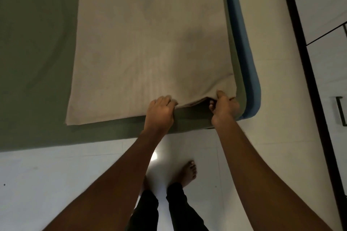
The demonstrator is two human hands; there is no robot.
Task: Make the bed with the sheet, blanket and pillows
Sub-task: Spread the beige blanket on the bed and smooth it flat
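A beige blanket (146, 43) lies flat over the right part of the bed, on top of a green sheet (35, 52) that covers the mattress. The blue mattress (244, 52) shows along the right edge and at the near right corner. My left hand (161, 112) pinches the blanket's near edge. Close to the corner, my right hand (224, 107) grips the same edge and lifts it slightly off the sheet. No pillows are in view.
A white tiled floor (56, 184) runs along the bed's near side, where my bare feet (188, 172) and dark trouser legs stand. On the right, a white wall with a black frame line (308, 73) stands beyond a strip of floor.
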